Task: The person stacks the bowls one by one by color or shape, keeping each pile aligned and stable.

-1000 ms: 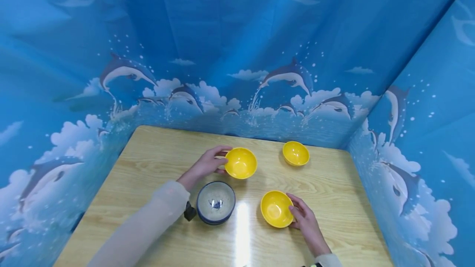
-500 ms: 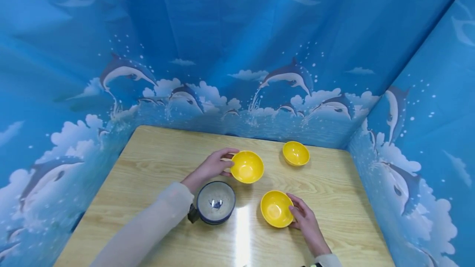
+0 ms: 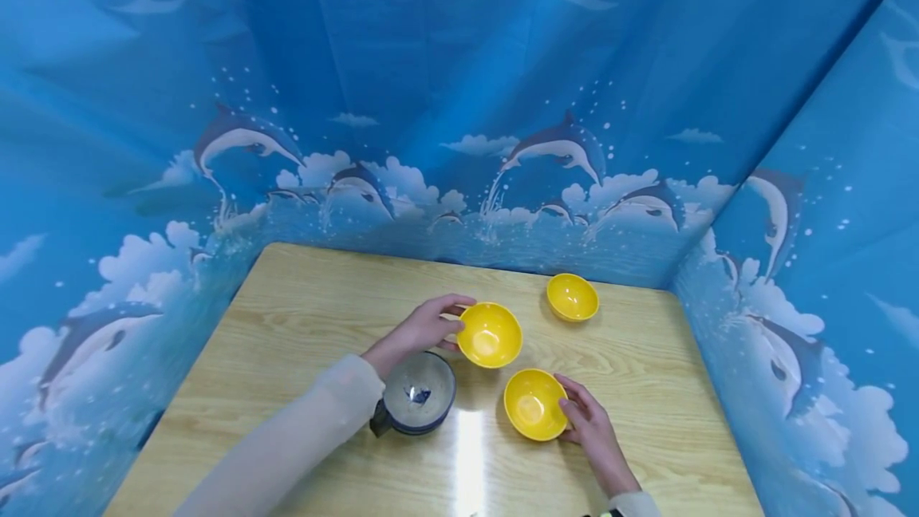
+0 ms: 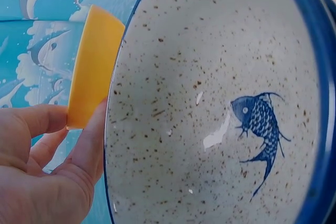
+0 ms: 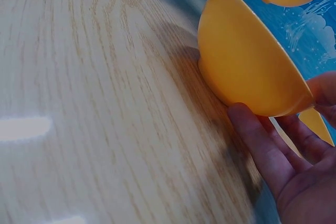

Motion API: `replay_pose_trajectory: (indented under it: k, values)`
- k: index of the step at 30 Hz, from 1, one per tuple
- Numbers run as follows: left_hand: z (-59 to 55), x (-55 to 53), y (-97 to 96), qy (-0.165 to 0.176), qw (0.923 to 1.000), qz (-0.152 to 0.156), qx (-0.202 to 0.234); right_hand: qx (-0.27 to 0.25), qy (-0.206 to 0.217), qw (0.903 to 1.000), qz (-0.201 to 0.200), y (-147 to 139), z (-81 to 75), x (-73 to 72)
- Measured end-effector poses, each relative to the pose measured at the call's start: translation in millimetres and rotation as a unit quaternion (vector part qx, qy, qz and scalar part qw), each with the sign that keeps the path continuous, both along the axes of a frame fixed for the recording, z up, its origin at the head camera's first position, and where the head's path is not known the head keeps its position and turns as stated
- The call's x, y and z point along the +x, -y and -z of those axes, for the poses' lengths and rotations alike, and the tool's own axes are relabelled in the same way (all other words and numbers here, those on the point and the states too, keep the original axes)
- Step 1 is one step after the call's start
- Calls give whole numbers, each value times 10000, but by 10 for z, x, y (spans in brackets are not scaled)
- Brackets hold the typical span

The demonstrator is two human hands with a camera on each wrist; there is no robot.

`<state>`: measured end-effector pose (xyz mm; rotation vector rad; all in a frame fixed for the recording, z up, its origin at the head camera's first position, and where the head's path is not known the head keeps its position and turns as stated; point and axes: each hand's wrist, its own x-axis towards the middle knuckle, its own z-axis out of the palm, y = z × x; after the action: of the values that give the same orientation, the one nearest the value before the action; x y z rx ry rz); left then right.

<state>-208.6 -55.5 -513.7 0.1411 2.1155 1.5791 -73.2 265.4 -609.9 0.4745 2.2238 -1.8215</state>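
Note:
My left hand (image 3: pixel 427 327) pinches the rim of a yellow bowl (image 3: pixel 491 336) between thumb and fingers, holding it above the table. The left wrist view shows this yellow bowl (image 4: pixel 97 66) from the side, partly hidden by a speckled bowl (image 4: pixel 173 51). My right hand (image 3: pixel 589 421) grips the right side of another yellow bowl (image 3: pixel 533 409), nearer the front. In the right wrist view that yellow bowl (image 5: pixel 252 56) sits on the wood, thumb and fingers at its edge. The speckled, blue-rimmed bowl (image 3: pixel 424 385) stands under my left wrist, a blue fish painted inside.
A third yellow bowl (image 3: pixel 572 297) stands near the back edge of the wooden table (image 3: pixel 309 294), to the right. Blue dolphin-print curtains (image 3: pixel 431 102) rise behind the table and at its sides. A black wrist device (image 3: pixel 380 420) hangs beside the speckled bowl.
My left hand has carried its yellow bowl right and toward the front, closer to the bowl in my right hand. The right hand and its bowl have stayed in place.

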Motion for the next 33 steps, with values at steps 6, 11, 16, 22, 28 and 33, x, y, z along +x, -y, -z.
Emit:
replay_pose_trajectory:
  k: [6, 11, 16, 22, 28, 33]
  values:
    - [12, 29, -50, 3, 10000, 89, 22, -26, -126, 9999, 58, 11, 17, 4]
    - [11, 59, -68, -21, 9996, 267, 60, -28, -166, 9998, 52, 9, 16, 8]
    - [-4, 87, -119, 57, 9994, 339, 98, -25, -154, 9999, 5, 2, 6, 7]
    - [-25, 125, -196, 170, 9991, 369, 114, -55, -116, 9999, 0, -3, 5, 7]
    - [-30, 172, -283, 231, 9986, 466, 44, -54, -73, 10000, -7, -2, 10, -4]
    - [8, 204, -363, 262, 9982, 546, -40, -23, -42, 10000, -65, -10, 19, -11]
